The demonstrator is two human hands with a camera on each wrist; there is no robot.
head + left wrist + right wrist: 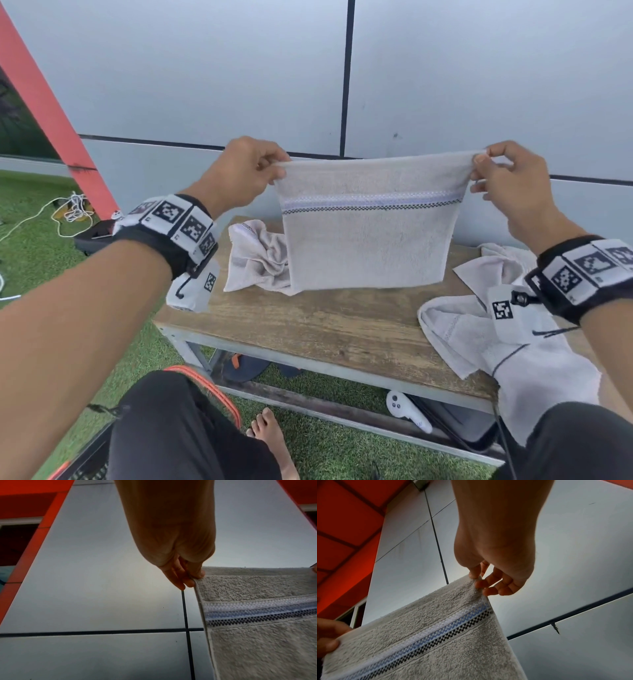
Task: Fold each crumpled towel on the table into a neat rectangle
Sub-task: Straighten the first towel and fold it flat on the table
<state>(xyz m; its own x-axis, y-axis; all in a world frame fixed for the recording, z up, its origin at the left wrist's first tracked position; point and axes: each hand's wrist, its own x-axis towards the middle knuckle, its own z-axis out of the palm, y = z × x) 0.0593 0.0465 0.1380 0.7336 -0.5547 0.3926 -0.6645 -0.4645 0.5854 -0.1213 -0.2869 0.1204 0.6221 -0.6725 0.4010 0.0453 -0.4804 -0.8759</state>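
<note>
A: Where's the towel being worked on?

B: The striped towel (pixel 368 233) hangs in the air above the back of the counter (pixel 318 329), stretched flat between both hands. Its lower edge sits just over the wood; I can't tell whether it touches. A white, blue and black checked band runs across it near the top.

A: And the grip on each side?

B: The left hand (pixel 239 173) pinches the top corner at 9 o'clock of the towel, thumb in front and fingers behind; the left wrist view shows the thumb and fingertips (pixel 197 574) closed on the hem. The right hand (pixel 510 185) pinches the opposite top corner at 3 o'clock between thumb and forefinger, its other fingers loosely curled beneath, clear of the cloth, as the right wrist view shows.

A: The other towels?

B: One crumpled towel (pixel 255 260) lies on the counter at about 8 o'clock from the held one, partly hidden behind its lower left corner. A second crumpled towel (pixel 479 329) lies at 4 o'clock, near the counter's right end, draping over the front edge.

A: Anything farther out?

B: Both wrists wear black bands with black-and-white marker tags. Below the counter, at 6 o'clock, a white controller (pixel 406 409) lies on the green turf (pixel 329 442), beside a bare foot (pixel 270 435). At 9 o'clock, white cables (pixel 68 212) lie coiled on the turf by a red post (pixel 51 113). A grey panelled wall (pixel 205 68) stands behind at 12 o'clock.
</note>
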